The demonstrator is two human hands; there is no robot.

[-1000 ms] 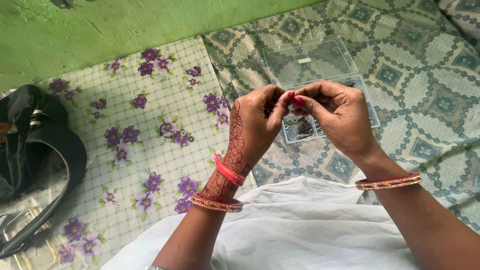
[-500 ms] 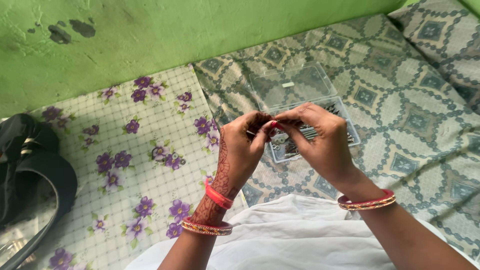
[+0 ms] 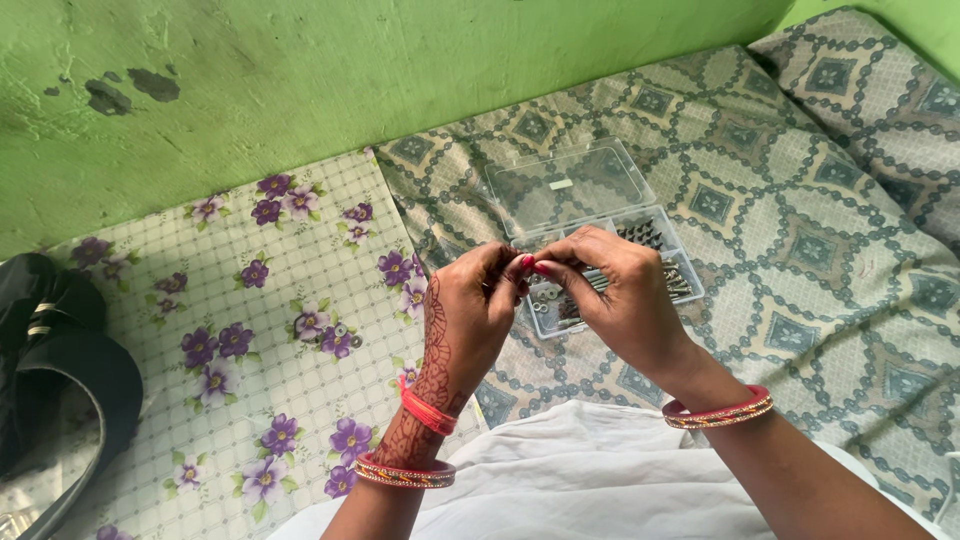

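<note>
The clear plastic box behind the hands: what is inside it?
The clear plastic box holds small dark screws and metal washers. The hands, left hand and right hand, cover its middle.

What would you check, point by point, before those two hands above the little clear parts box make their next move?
1. Left hand and right hand meet at the fingertips: ok.
2. Small part pinched between them: cannot tell, the fingers hide it.
3. Clear plastic box lies directly beyond the hands, within easy reach: ok.
4. Box lid lies folded open and flat, away from the hands: ok.
5. Metal screws and washers sit inside the compartments: ok.
6. Loose washers on the flowered cloth lie outside the box: not ok, easy to lose.
</note>
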